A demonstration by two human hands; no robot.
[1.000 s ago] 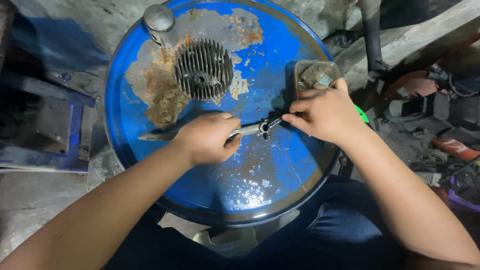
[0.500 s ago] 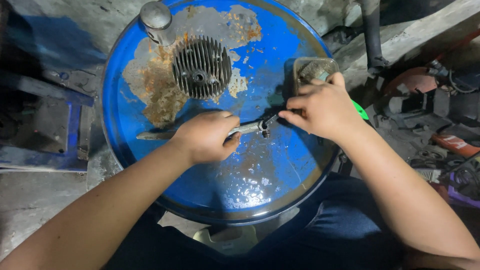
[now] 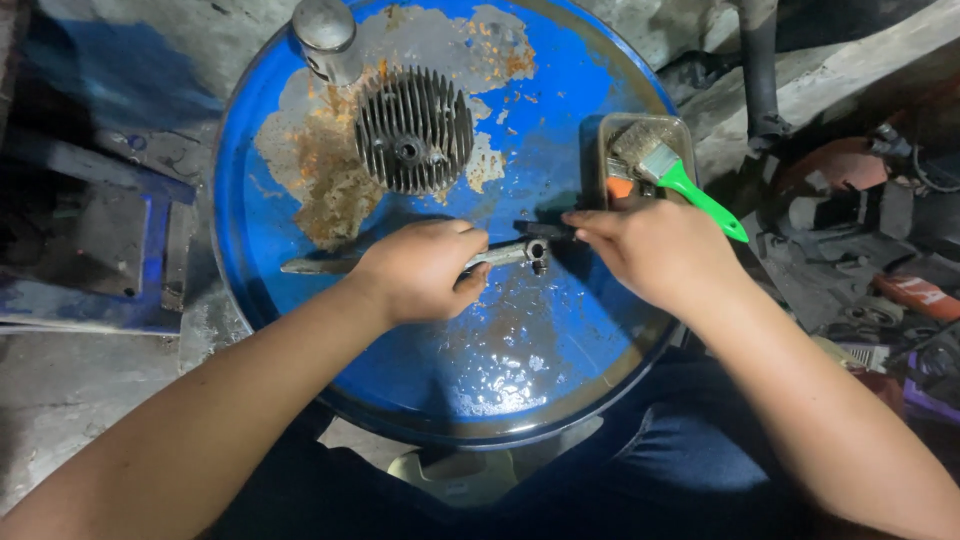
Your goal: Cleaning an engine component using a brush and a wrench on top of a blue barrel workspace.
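On the lid of a round blue steel drum (image 3: 300,150), rusted and scraped bare toward its far side, the left hand (image 3: 420,270) is closed around the middle of a long grey metal rod (image 3: 505,254). Its fingers are wrapped fully over the shaft, so the shaft is hidden where they grip. The rod lies flat across the drum top, its long axis running left to right: a tapered end sticks out toward the left rim, and a small eye-shaped end shows just right of the fist.

The right hand (image 3: 665,255) comes in from the right rim, its fingers pinched together on a small dark metal piece (image 3: 545,231) at that eye end — whether the piece is joined to the rod or only touching it cannot be told. The right hand is the nearer one to the working end.

Beyond the hands, toward the far rim, sit a round finned grey cylinder head (image 3: 413,128) and a dull metal piston (image 3: 327,36). At the right rim, a shallow metal tray (image 3: 600,150) holds a green-handled paintbrush (image 3: 670,170).
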